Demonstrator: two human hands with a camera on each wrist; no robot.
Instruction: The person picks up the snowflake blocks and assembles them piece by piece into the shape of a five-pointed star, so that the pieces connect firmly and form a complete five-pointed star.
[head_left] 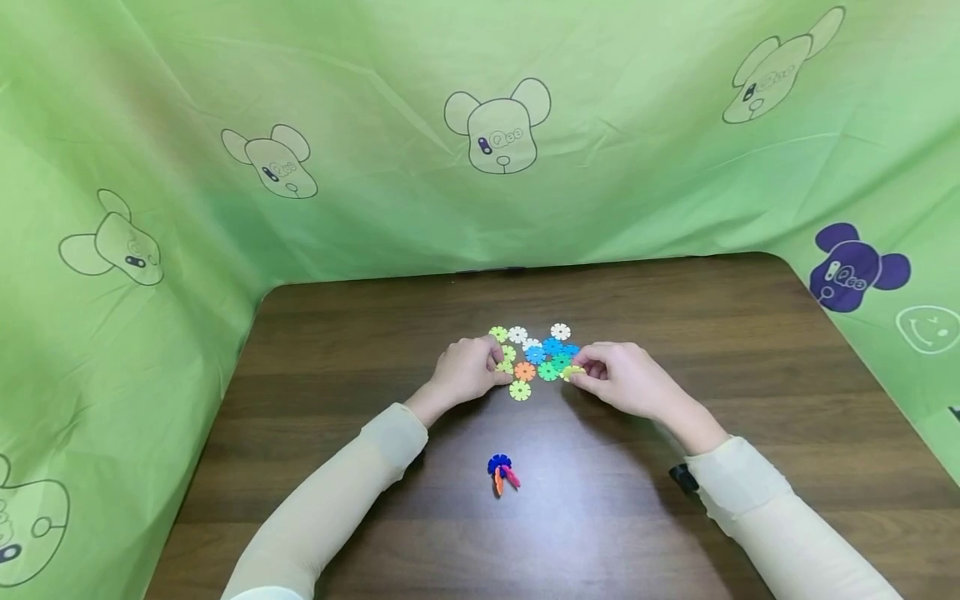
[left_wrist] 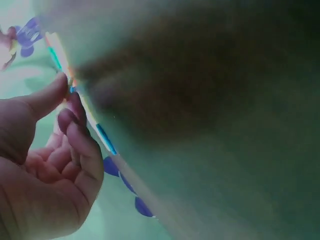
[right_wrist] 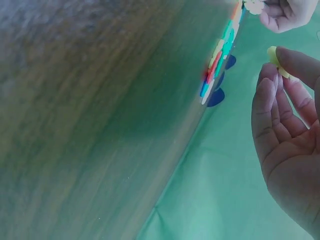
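head view: we see the left hand (head_left: 467,370) pinching a yellow-green disc (head_left: 504,367) and the right hand (head_left: 628,380) pinching a yellow disc (head_left: 572,372). we find both at opposite sides of the loose discs (head_left: 535,355) on the brown table (head_left: 360,333).

- The table (head_left: 337,333) is surfaced in dark brown wood grain, and its far corners are rounded.
- It is enclosed at the back and sides by creased green fabric (head_left: 375,225).
- Outlined bear heads (head_left: 504,137) are printed across the cloth; at right, a purple bear head (head_left: 870,268) and a smiling face (head_left: 928,329) are seen.
- A pale glare (head_left: 555,542) is reflected near the table's front.
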